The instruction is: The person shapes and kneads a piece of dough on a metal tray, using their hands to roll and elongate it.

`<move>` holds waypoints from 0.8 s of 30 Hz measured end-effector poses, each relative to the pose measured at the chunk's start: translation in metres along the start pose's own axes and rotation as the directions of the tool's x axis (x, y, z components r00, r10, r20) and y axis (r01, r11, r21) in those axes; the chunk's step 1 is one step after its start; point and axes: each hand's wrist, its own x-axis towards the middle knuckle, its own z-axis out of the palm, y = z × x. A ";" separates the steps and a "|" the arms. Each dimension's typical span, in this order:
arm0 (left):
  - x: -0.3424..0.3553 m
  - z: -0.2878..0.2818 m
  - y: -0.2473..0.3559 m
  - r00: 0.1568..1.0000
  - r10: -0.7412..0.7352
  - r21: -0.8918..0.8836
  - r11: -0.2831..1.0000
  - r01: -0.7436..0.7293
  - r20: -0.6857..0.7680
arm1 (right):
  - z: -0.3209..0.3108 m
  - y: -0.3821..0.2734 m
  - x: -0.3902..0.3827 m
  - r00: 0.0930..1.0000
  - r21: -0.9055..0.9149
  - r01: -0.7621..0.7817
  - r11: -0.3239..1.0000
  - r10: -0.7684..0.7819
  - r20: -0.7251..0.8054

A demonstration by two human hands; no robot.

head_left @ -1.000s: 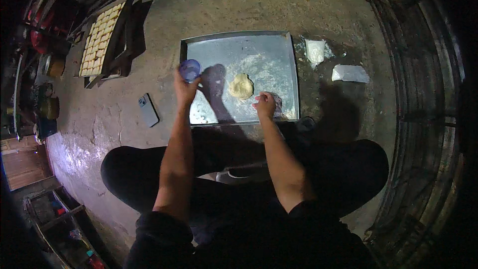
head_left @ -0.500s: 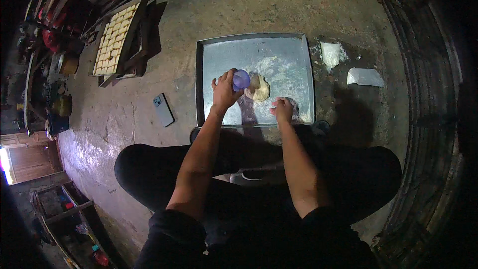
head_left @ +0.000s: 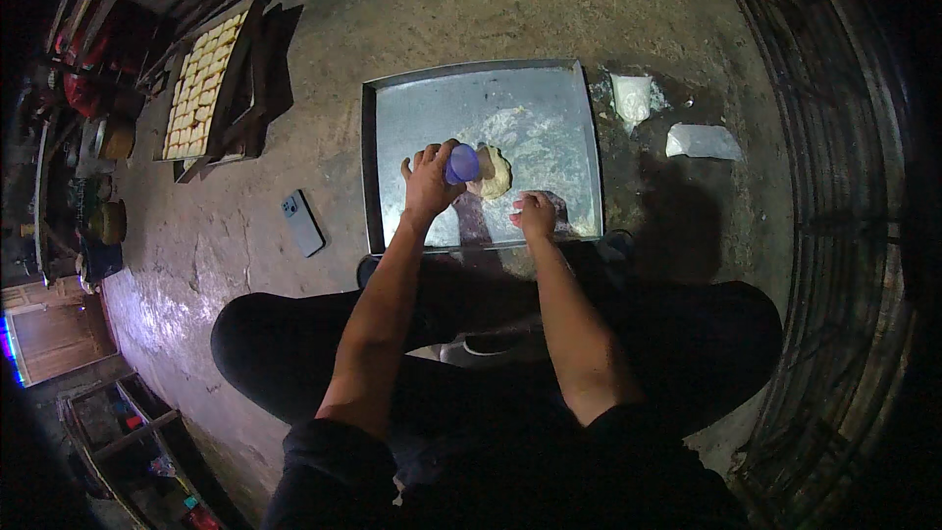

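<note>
My left hand (head_left: 429, 182) is wrapped round a translucent purple cup (head_left: 461, 164), which it holds tilted over the left part of a square metal tray (head_left: 370, 157). Right beside the cup, a flattened lump of pale dough (head_left: 497, 177) lies on the tray's flour-dusted bottom. My right hand (head_left: 535, 214) hovers near the tray's front edge, just right of the dough and apart from it. Its fingers are curled together; whatever may be inside them is hidden. What the cup contains cannot be made out.
A bag of white powder (head_left: 631, 98) and a white packet (head_left: 703, 141) lie on the floor right of the tray. To the left are a phone (head_left: 303, 224) and a raised tray of pale dough pieces (head_left: 207, 79). Dark racks (head_left: 844, 236) stand at the right.
The whole view has shifted a little, so everything appears further left. The left hand keeps its hold on the cup beside the dough, and the right hand stays curled near the front edge.
</note>
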 end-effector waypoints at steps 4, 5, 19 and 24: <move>-0.001 0.000 -0.002 1.000 -0.010 0.044 0.999 0.009 0.025 | 0.001 0.001 -0.001 1.000 -0.018 -0.010 1.000 0.011 0.019; -0.001 0.001 -0.003 1.000 -0.006 0.041 0.999 0.005 0.024 | 0.002 0.000 -0.002 1.000 -0.026 -0.013 1.000 0.014 0.027; -0.002 0.009 -0.005 0.999 0.000 0.055 0.999 -0.002 0.032 | 0.002 0.002 0.001 0.999 -0.022 -0.021 1.000 0.022 0.028; -0.001 0.008 -0.001 1.000 0.007 0.048 0.999 -0.008 0.022 | 0.003 0.002 -0.001 0.998 -0.044 -0.031 0.999 0.033 0.044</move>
